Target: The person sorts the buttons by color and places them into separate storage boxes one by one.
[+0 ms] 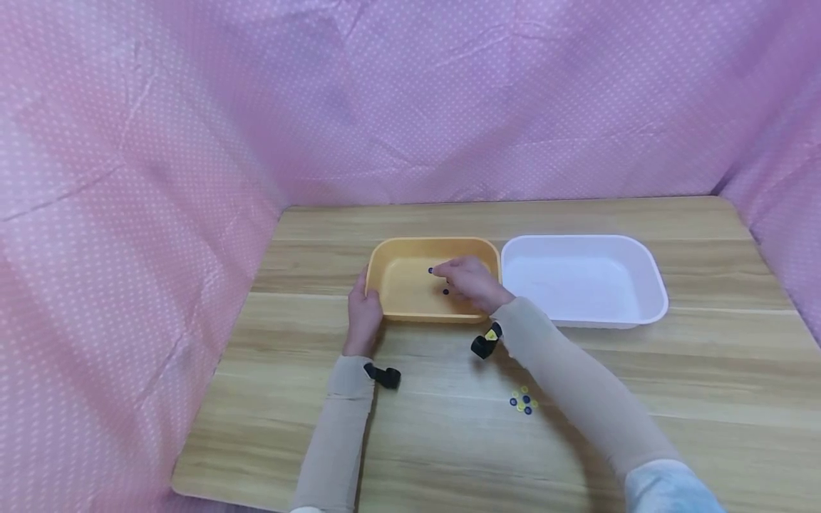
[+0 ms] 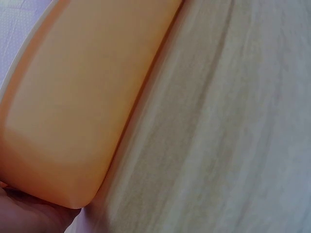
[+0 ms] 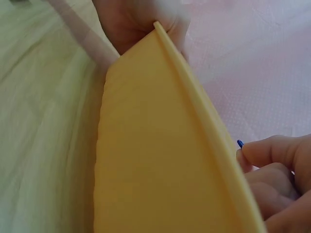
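My left hand (image 1: 364, 311) grips the left end of a yellow-orange plastic bin (image 1: 410, 316), fingers along its outer wall and thumb at the rim. In the left wrist view, part of that hand (image 2: 34, 213) shows against the bin's corner. My right hand (image 1: 473, 280) reaches over the bin's right half. Between its thumb and forefinger it pinches a small blue round piece (image 3: 240, 143), seen edge-on in the right wrist view. Another small dark blue piece (image 1: 445, 291) lies on the bin's floor beneath the hand.
A white plastic bin (image 1: 584, 285) stands right beside the yellow-orange one. Nearer me on the wooden table (image 1: 442, 442), a small cluster of blue and yellow ring-like pieces (image 1: 524, 401) lies beside my right forearm. Pink dotted cloth (image 1: 449, 107) hangs behind the table.
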A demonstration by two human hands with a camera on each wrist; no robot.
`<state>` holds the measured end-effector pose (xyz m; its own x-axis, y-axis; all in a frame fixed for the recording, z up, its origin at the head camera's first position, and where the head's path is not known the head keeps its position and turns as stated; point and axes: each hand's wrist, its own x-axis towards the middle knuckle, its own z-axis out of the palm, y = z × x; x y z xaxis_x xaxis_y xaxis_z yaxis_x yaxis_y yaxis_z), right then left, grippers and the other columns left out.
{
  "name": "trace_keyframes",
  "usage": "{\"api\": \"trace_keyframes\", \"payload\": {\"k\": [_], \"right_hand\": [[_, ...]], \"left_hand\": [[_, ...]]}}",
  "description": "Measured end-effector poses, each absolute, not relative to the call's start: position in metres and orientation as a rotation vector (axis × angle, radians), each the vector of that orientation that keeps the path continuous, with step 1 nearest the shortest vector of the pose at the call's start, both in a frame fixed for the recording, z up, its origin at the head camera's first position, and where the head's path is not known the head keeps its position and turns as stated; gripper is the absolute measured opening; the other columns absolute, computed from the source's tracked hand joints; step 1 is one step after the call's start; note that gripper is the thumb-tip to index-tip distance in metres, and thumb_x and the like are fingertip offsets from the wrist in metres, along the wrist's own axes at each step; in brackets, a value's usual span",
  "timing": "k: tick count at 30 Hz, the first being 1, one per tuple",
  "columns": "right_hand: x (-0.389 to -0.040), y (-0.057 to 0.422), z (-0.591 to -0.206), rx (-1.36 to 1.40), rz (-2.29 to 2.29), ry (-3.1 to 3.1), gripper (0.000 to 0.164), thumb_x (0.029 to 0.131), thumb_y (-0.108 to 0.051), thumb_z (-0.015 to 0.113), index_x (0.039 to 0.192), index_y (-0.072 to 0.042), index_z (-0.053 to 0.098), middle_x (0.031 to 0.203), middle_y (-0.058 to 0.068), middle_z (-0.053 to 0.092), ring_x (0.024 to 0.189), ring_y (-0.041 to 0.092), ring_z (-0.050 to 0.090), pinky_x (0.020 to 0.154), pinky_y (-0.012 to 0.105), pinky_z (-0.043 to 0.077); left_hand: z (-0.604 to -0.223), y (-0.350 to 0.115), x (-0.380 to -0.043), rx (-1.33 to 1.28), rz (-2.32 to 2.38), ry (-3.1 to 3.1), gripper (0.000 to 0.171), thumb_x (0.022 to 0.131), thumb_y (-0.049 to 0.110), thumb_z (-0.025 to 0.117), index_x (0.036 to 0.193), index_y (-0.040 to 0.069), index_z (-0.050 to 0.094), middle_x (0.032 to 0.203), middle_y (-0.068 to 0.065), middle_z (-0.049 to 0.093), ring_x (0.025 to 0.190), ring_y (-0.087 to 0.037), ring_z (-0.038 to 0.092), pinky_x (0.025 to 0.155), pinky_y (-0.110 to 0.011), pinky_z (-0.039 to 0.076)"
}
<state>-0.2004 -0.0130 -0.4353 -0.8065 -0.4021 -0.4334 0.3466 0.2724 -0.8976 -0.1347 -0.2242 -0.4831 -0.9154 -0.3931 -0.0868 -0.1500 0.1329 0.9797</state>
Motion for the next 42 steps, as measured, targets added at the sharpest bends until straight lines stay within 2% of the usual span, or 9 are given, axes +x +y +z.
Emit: {"api": "trace_keyframes", "payload": {"k": [9,14,20,32,38,42], "right_hand": [[-0.204,-0.017,-0.444,-0.089,-1.471,2.126,0.029,0.091,-0.023,0.064,0.108,-0.001,0.072,0.061,-0.003,0.042,0.051,0.012,0.036,0.047,0.025,0.031],[-0.203,-0.019,-0.445,-0.148,-1.471,2.158,0.025,0.089,-0.017,0.064,0.1,0.003,0.074,0.058,-0.004,0.037,0.051,0.012,0.032,0.047,0.025,0.027],[-0.205,-0.019,-0.447,-0.11,-1.445,2.165,0.021,0.088,-0.017,0.064,0.094,0.0,0.075,0.057,-0.004,0.035,0.05,0.012,0.032,0.046,0.026,0.026],[-0.208,-0.02,-0.451,-0.098,-1.321,2.212,0.018,0.081,-0.014,0.07,0.078,0.003,0.071,0.053,-0.005,0.032,0.048,0.013,0.029,0.045,0.026,0.024],[-0.208,-0.021,-0.45,-0.123,-1.292,2.264,0.021,0.081,-0.012,0.07,0.067,0.001,0.064,0.051,-0.005,0.033,0.047,0.011,0.03,0.045,0.025,0.024],[-0.208,-0.022,-0.451,-0.154,-1.268,2.298,0.021,0.081,-0.011,0.07,0.066,0.002,0.064,0.05,-0.005,0.036,0.046,0.01,0.031,0.044,0.024,0.026]], "left_hand": [[-0.482,-0.222,-0.135,0.587,-1.872,-2.226,0.056,0.095,-0.003,0.035,0.15,0.007,0.036,0.153,-0.01,0.036,0.138,-0.02,0.035,0.113,-0.031,0.029],[-0.483,-0.222,-0.136,0.569,-1.864,-2.22,0.055,0.096,-0.003,0.034,0.15,0.006,0.036,0.152,-0.01,0.037,0.138,-0.019,0.035,0.113,-0.03,0.028],[-0.481,-0.222,-0.136,0.565,-1.868,-2.223,0.054,0.096,-0.003,0.034,0.149,0.007,0.037,0.152,-0.009,0.037,0.138,-0.018,0.035,0.112,-0.03,0.029],[-0.481,-0.223,-0.134,0.58,-1.874,-2.218,0.056,0.095,-0.002,0.034,0.15,0.009,0.037,0.152,-0.008,0.037,0.137,-0.017,0.036,0.112,-0.03,0.029],[-0.482,-0.223,-0.133,0.579,-1.885,-2.211,0.055,0.096,-0.002,0.033,0.15,0.008,0.036,0.152,-0.008,0.037,0.137,-0.017,0.035,0.112,-0.029,0.029],[-0.482,-0.223,-0.133,0.57,-1.884,-2.203,0.056,0.095,-0.003,0.034,0.15,0.008,0.036,0.152,-0.009,0.037,0.137,-0.017,0.036,0.112,-0.029,0.03]]}}
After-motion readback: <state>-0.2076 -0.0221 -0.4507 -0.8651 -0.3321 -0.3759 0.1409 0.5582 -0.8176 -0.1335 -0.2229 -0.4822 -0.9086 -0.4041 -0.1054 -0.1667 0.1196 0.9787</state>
